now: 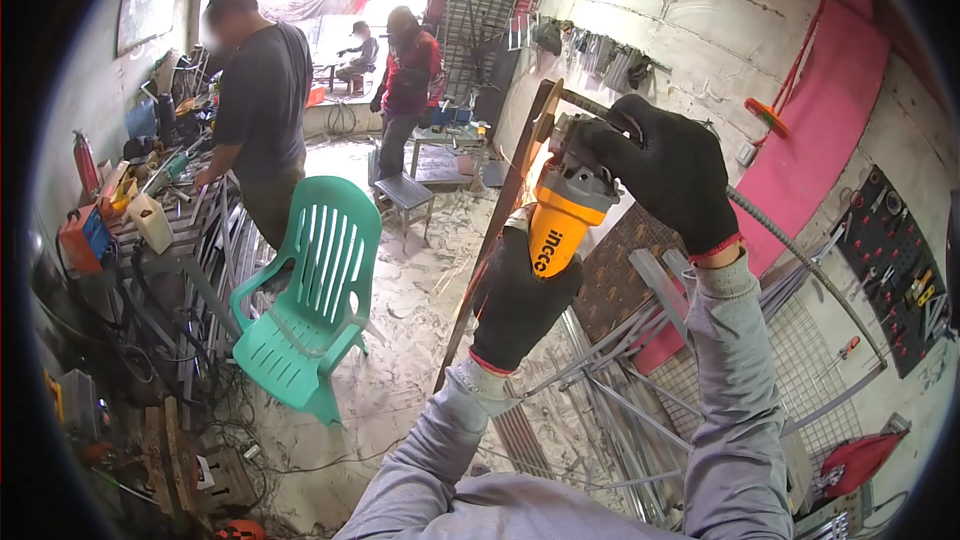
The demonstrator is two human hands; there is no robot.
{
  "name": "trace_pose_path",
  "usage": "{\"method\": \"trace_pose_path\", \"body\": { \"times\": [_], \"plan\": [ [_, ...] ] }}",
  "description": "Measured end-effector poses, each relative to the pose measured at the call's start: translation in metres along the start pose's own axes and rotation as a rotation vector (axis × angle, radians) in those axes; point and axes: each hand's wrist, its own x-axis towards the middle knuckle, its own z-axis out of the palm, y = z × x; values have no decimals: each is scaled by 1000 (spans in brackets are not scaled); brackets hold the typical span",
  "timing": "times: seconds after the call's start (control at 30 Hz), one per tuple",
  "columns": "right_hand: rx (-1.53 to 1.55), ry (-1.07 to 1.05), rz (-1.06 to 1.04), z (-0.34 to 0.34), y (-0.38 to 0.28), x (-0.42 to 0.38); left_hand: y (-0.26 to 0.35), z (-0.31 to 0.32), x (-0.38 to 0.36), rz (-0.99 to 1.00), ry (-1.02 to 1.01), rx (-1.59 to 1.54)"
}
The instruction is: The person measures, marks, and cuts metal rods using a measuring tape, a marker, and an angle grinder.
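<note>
Workshop: a crowded metal shop, floor (400, 340) dusty and strewn with offcuts; a stumble here with a live tool in hand looks the biggest risk
People: one person (255, 100) stands at a cluttered counter (165, 230) on the left, another (405, 80) further back near the doorway; neither is shielded, so flung grit or a burst disc could reach them
Chair: a green plastic chair (315, 290) sits near the work; hot sparks could scar or melt it
Frame: a rusty steel bar (490, 250) stands tilted from floor to upper centre, apparently unclamped; it could shift or kick under the disc
Rebar: a ribbed rod (790, 250) runs behind the right arm and could snag a sleeve
Grinder: an orange grinder (560, 210) is held up at the bar's top end, sparks showing at the contact; a jammed disc would wrench it back toward the wearer
Left hand (515, 295): gloved, fingers wrapped round the grinder's body
Right hand (665, 170): gloved, fingers closed over the grinder's head, close to the disc; a slip there risks a cut
</note>
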Motion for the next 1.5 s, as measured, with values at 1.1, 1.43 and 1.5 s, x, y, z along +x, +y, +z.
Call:
{"method": "trace_pose_path", "body": {
  "times": [1.1, 1.43, 1.5],
  "plan": [
    [-43, -49, 25, -4, -4, -1, 2, -2, -1, -30, -35, -41],
    [-48, -29, 18, -5, -8, -1, -8, 2, -8, -52, -73, -1],
    [-63, -46, 43, -7, -10, -2, -3, 0, -6, -75, -75, -55]
  ]
}}
